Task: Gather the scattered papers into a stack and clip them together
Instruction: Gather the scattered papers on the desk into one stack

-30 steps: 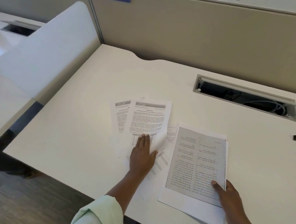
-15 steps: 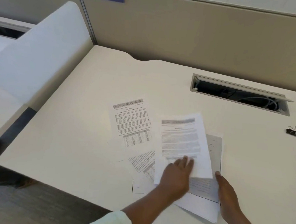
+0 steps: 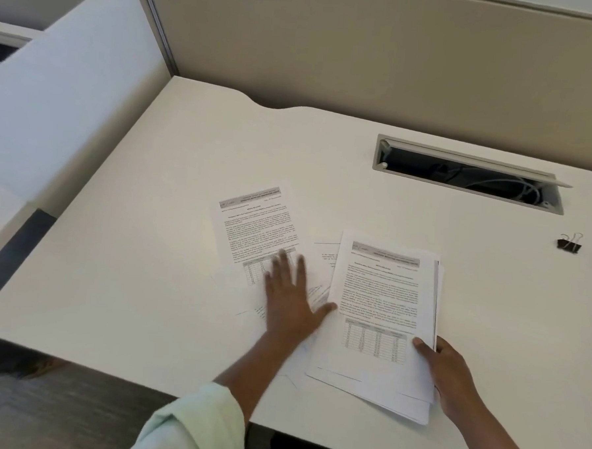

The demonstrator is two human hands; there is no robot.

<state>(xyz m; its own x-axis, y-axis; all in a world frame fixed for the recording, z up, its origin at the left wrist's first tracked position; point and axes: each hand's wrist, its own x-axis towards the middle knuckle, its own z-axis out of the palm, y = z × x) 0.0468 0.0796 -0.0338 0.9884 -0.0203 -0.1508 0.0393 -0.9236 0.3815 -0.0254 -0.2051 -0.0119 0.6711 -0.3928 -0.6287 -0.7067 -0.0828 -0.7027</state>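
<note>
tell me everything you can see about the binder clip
The binder clip is small, with a black body and two silvery wire loops standing up from it. It looks like metal. It sits alone on the pale desk near the right edge of the view, this side of the open cable slot and beyond the paper stack. It holds no paper, and neither hand touches it.
</note>
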